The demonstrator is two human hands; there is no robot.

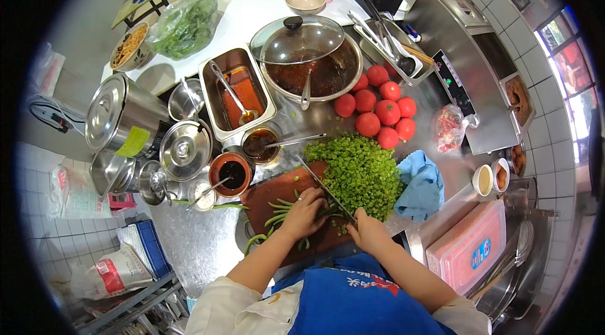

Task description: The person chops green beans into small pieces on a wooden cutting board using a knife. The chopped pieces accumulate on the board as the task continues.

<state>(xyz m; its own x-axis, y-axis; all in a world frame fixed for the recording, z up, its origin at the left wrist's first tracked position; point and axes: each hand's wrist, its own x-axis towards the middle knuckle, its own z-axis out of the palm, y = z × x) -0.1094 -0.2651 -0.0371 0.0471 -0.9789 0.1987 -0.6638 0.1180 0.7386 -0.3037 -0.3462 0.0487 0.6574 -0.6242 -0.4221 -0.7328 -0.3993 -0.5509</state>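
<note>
My right hand [368,232] is closed round the handle of a kitchen knife [324,185], whose blade points away and to the left across the brown cutting board [259,201]. My left hand [305,214] lies with bent fingers just left of the blade, pressing a bunch of long green beans [277,213] onto the board. Some bean ends stick out to the left of that hand. Right of the blade a large heap of finely chopped green pieces [362,174] spreads over the board and the steel counter. The fingertips of my left hand are partly hidden.
A blue cloth [420,186] lies right of the heap, with several tomatoes [387,112] behind it. Sauce bowls with spoons, including a brown bowl [230,175], stand behind the board. Farther back are a rectangular steel pan [208,98] and a large lidded bowl [356,76].
</note>
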